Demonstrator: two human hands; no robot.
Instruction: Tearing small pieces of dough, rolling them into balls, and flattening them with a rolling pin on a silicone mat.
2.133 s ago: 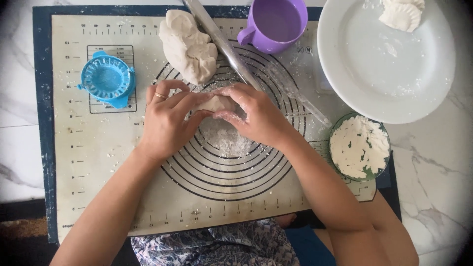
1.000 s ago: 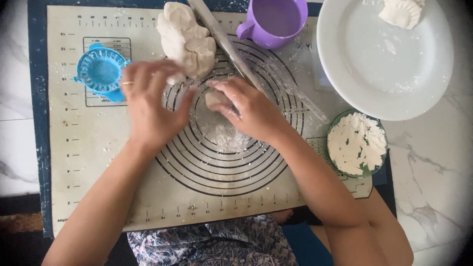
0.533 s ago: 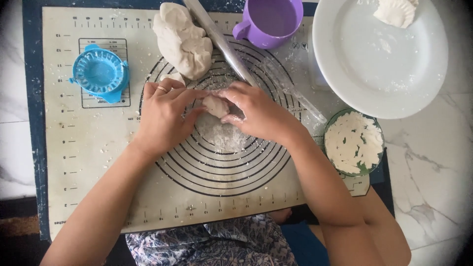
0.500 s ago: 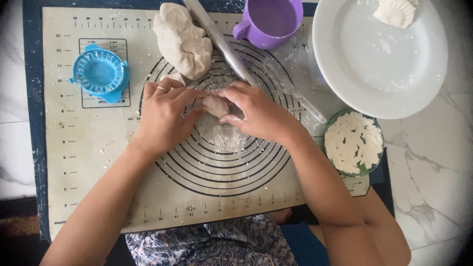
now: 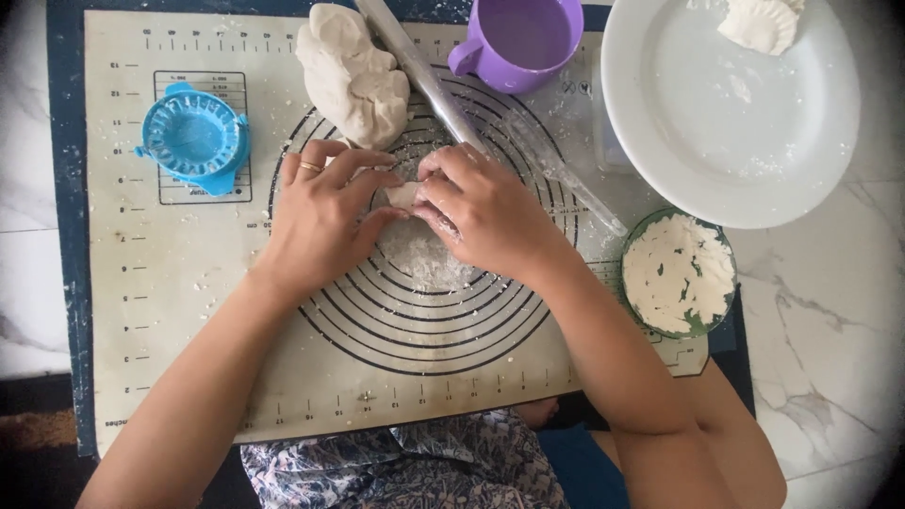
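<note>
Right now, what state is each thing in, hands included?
left hand: closed around the small dough piece, ring on one finger
right hand: pinching the same piece
small dough piece: held between both hands, mostly hidden
big dough lump: lying untouched on the mat
rolling pin: lying diagonally, floured
blue dumpling press: open, empty
purple cup: upright
white plate: holds one shaped dumpling
green bowl: holds flour

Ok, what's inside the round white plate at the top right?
The round white plate holds one pale folded dumpling at its far edge, plus flour smears. The dumpling's top is cut off by the frame, so anything beyond it cannot be seen.
</note>
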